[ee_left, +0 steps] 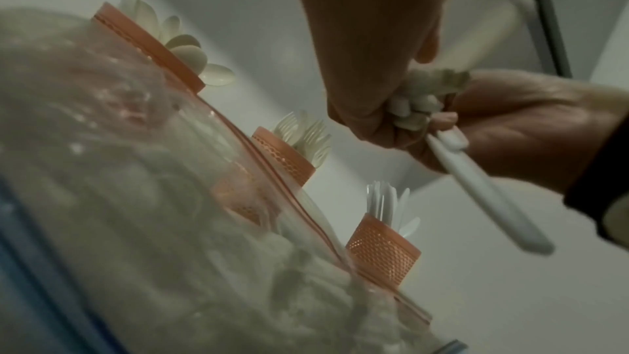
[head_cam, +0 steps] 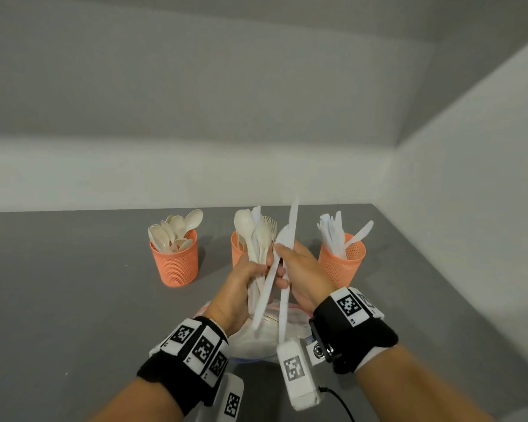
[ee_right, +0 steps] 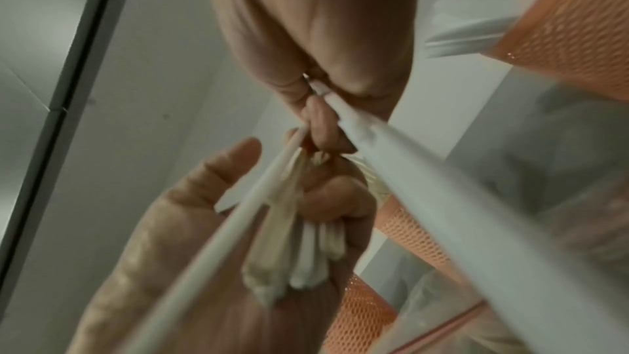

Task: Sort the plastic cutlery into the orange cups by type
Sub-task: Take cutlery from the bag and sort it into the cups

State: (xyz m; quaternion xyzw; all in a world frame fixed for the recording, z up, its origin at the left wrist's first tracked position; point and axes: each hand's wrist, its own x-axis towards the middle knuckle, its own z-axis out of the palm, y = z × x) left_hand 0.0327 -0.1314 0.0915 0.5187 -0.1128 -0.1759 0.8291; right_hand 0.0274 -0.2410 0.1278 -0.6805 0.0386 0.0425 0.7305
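A: Head view first. What are the hands doing?

B: The left hand [head_cam: 240,287] is raised over the grey table [head_cam: 73,300], fingers wrapped round a mixed bundle of cutlery [head_cam: 253,239] that stands upright. The right hand [head_cam: 299,269] sits just beside it, pinching a white knife [head_cam: 288,254] whose blade points up and far.

A: And around them?

B: Three orange mesh cups stand in a row on the far side: the left cup [head_cam: 176,263] holds spoons, the middle cup [head_cam: 237,248] is mostly hidden behind the bundle, and the right cup [head_cam: 342,263] holds knives. A clear plastic bag [head_cam: 269,336] lies beneath the wrists.

A: Left wrist view?

B: The left hand [ee_left: 371,45] is clamped on the handle ends of the bundle [ee_left: 418,101]. The right hand [ee_left: 531,123] touches it, and the knife [ee_left: 483,193] slants down out of the right hand. The bag [ee_left: 136,198] fills the near left and partly covers the cups; forks show in the middle cup [ee_left: 286,158].

A: Right wrist view?

B: The right hand [ee_right: 316,36] nips the knife [ee_right: 442,198] between thumb and fingers. Below it the left hand [ee_right: 190,252] grips the bundle [ee_right: 292,246]. Orange mesh and bag are blurred at the right.
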